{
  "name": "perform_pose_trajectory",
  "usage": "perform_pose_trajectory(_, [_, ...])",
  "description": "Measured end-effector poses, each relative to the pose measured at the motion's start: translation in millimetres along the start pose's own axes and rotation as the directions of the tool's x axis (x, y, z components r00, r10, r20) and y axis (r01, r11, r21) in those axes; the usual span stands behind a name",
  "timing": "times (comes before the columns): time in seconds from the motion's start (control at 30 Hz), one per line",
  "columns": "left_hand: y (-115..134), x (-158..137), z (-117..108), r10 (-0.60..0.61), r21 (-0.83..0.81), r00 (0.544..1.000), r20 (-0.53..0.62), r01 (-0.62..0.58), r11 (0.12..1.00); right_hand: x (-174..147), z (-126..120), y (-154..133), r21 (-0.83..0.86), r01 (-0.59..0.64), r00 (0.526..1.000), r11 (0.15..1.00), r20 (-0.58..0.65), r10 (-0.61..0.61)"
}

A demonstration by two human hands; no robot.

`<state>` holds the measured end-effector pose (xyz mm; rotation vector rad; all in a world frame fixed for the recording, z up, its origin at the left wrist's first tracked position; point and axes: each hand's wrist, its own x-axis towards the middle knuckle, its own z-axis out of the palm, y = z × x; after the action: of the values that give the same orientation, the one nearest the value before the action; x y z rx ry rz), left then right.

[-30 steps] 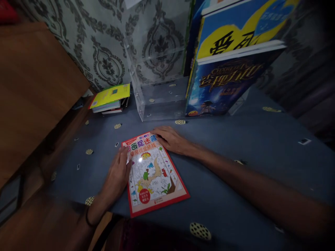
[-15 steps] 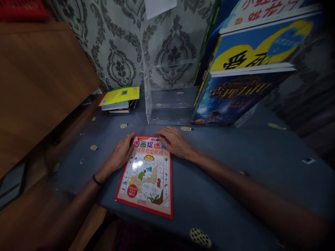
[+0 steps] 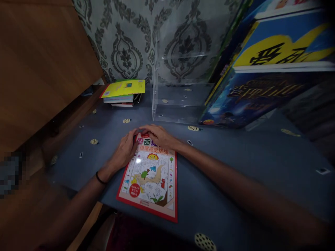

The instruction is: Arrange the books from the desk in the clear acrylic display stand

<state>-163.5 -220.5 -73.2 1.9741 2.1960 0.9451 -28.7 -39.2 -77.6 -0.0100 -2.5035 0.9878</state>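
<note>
Left hand (image 3: 123,150), one: the person's own, fingers together and loosely curved along the upper left edge of the book; whether it grips cannot be told. Right hand (image 3: 160,136), one: bent over the book's top edge, covering part of the title, its fingertips near those of the left; grip likewise cannot be told.

Red-bordered book (image 3: 151,179), one: closed, lying flat beneath both hands and extending from them toward the person. Thin paperback by appearance; probably light, flexible and apt to bow, with a glossy cover that may slide. Creasing at the corners seems the chief risk. Best hold, by judgement: opposite long edges, thumb above and fingers beneath.

Wristband (image 3: 99,178), one: dark, behind the left hand.

Book stack (image 3: 124,90), one: beyond the left hand, yellow cover uppermost; at least three volumes, exact count uncertain.

Clear rack (image 3: 154,101), one: beyond the right hand.

Upright books (image 3: 259,92), at least three: beyond and rightward of the right hand.

Patterned cloth (image 3: 209,209), one: under the book.
</note>
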Motion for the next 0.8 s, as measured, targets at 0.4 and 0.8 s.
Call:
perform_pose_trajectory(0.4, [2.3,1.3,-0.3,-0.013,0.061,1.0,0.017,0.012,0.998,-59.1,-47.5,2.9,0.1,-0.191,0.976,0.976,-0.089,0.2])
perform_pose_trajectory(0.8, [44.4,21.5,-0.1,0.157,0.22,0.965,0.211,-0.204,0.954,-93.1,-59.6,0.2,-0.041,-0.205,0.947,0.978,-0.259,0.188])
